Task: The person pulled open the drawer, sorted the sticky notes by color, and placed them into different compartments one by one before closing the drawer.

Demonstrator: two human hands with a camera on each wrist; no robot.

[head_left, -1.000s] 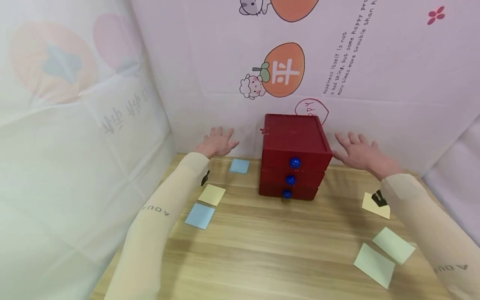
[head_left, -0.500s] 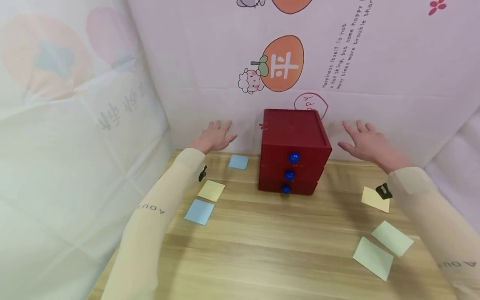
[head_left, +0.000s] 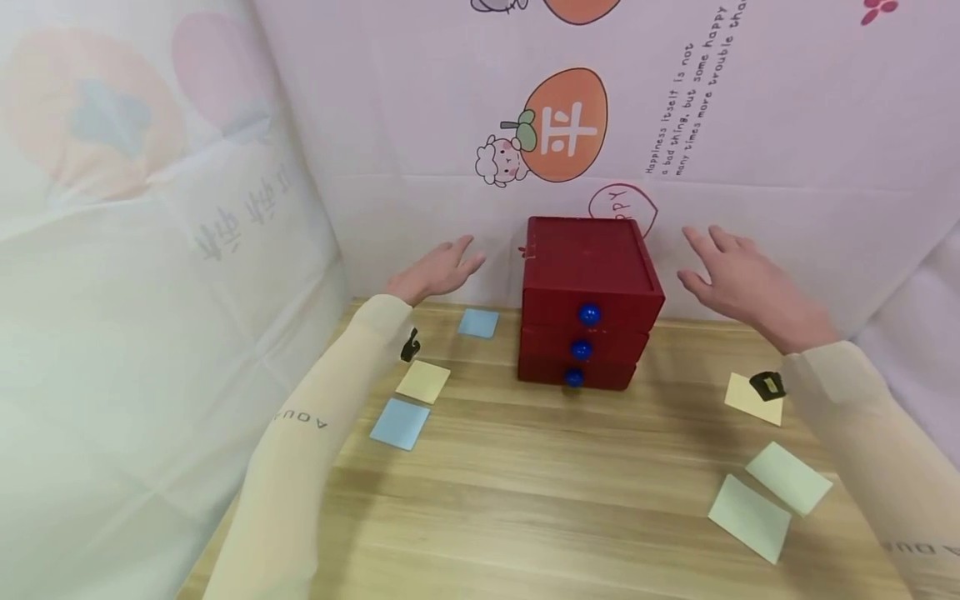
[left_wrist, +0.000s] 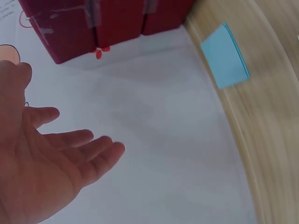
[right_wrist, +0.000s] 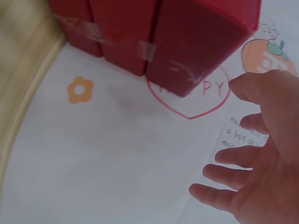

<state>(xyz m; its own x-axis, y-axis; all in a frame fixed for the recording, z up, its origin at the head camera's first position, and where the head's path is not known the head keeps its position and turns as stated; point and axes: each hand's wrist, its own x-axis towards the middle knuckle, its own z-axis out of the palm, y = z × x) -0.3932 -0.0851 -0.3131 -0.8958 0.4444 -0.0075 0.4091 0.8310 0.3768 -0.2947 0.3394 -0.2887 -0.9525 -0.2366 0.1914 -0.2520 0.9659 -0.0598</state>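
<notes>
A dark red box of three stacked drawers (head_left: 592,258) stands at the back of the wooden table, each drawer front bearing a round blue knob. In the head view my left hand (head_left: 435,271) is raised to the left of it, apart from the box, fingers extended and empty. On the other side my right hand (head_left: 738,279) is held up in the same way, fingers spread and holding nothing. Both wrist views show bare palms beside the red drawers (left_wrist: 117,21), whose sides carry strips of clear tape (right_wrist: 146,50).
A blue sticky note (head_left: 478,323) lies left of the box, with a yellow one (head_left: 423,382) and another blue one (head_left: 401,423) nearer. Yellow (head_left: 753,400) and pale green notes (head_left: 789,477) lie on the right. Printed white cloth (head_left: 420,125) walls the back and sides.
My right hand has moved away from the box's side, to the right and a little up. The left hand has turned with its fingers closer together. The drawers stay in place.
</notes>
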